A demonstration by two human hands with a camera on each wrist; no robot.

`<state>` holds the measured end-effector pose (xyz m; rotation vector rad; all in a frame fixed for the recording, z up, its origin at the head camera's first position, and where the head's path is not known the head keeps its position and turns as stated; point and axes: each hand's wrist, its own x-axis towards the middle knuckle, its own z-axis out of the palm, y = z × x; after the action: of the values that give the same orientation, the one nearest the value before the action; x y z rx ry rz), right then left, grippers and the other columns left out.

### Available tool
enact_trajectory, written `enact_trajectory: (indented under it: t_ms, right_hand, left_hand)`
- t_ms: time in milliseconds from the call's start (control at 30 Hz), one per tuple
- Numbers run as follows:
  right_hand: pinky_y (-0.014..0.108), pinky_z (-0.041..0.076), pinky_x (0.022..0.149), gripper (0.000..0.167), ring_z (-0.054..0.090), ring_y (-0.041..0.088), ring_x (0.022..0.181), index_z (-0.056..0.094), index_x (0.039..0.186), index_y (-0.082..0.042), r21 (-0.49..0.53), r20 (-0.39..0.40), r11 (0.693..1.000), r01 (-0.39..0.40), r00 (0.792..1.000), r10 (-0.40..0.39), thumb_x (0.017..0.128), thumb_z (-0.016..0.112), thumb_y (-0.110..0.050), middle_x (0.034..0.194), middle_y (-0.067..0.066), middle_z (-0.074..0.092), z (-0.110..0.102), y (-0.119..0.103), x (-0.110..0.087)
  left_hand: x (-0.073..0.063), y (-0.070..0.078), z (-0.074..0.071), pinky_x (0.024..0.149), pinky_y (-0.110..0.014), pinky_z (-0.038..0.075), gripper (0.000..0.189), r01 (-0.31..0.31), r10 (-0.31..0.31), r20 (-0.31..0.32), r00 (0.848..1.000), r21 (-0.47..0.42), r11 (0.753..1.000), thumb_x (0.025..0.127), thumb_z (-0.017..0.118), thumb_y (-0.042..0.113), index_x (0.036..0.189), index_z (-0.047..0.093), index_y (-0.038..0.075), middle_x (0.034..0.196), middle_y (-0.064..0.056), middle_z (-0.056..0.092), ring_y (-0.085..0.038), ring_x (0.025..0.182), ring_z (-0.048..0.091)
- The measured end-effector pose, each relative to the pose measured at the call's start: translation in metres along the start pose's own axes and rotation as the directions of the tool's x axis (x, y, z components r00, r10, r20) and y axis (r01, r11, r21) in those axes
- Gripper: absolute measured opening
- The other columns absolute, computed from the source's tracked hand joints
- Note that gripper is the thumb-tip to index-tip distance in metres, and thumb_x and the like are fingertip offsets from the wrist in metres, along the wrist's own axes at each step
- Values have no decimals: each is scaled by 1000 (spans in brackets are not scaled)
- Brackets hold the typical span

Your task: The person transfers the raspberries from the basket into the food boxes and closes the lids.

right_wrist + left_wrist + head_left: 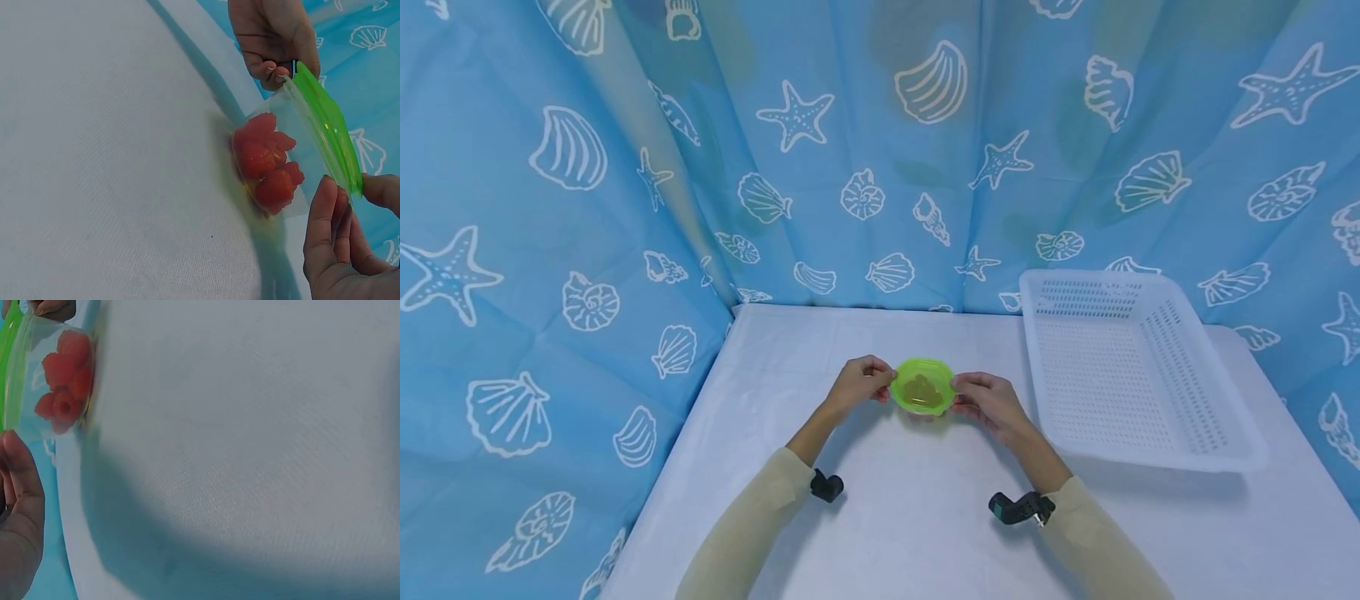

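Note:
A clear plastic food container [304, 201] with a translucent green lid [938, 375] is at the middle of the white table, between both hands. Several red raspberries [257, 159] show through its wall in both wrist views. On the lid's left edge, my left hand [857, 387] pinches between thumb and fingertips. My right hand [994, 405] grips the opposite edge, its thumb on the lid and its fingertips under the rim in the right wrist view. The lid sits over the container's mouth, and from above the berries look yellowish through it.
To the right stands a large white perforated plastic basket [1033, 358]. A white cloth covers the table [925, 508]. Behind and to the left hangs a blue curtain [850, 108] with white shell prints. A black camera [827, 486] is on the left wrist, another [1019, 507] on the right.

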<state>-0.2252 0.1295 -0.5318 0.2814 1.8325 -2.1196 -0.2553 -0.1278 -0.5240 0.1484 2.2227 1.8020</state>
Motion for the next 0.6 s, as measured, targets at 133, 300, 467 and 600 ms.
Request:
enact_trajectory:
  t_ms: [133, 300, 467, 600]
  right_hand:
    - [32, 57, 78, 39, 65, 21, 86, 57, 123, 3, -15, -14, 1000, -9, 1000, 9, 90, 69, -16, 114, 18, 59, 2, -1, 1]
    - [30, 57, 76, 39, 65, 19, 84, 58, 123, 2, -62, -29, 998, -19, 999, 18, 92, 68, -19, 111, 16, 60, 3, -1, 2]
    - [29, 57, 74, 38, 65, 18, 81, 59, 122, 0, -88, -51, 996, -28, 998, 24, 93, 67, -23, 108, 15, 60, 4, 2, 6]
    - [28, 57, 73, 38, 65, 17, 80, 60, 120, -2, -109, -70, 994, -25, 997, 17, 93, 67, -28, 104, 13, 61, 5, 3, 9]
  left_hand:
    - [-2, 1, 0, 70, -39, 58, 23, 24, -24, 13, 1000, 14, 1000, 95, 65, 20, 106, 63, -1, 88, -14, 63, -18, 70, 65]
    - [-2, 2, 0, 74, -39, 58, 29, 64, -66, 69, 995, 23, 998, 96, 63, 21, 114, 62, -2, 94, -13, 64, -23, 76, 67]
    - [-2, 4, 2, 73, -37, 58, 34, 61, -61, 91, 994, 5, 998, 93, 67, 18, 119, 60, -4, 102, -14, 61, -27, 77, 69]
    - [-1, 2, 2, 72, -36, 58, 35, 56, -55, 88, 995, -8, 998, 91, 69, 15, 119, 60, -4, 102, -14, 60, -22, 74, 68]
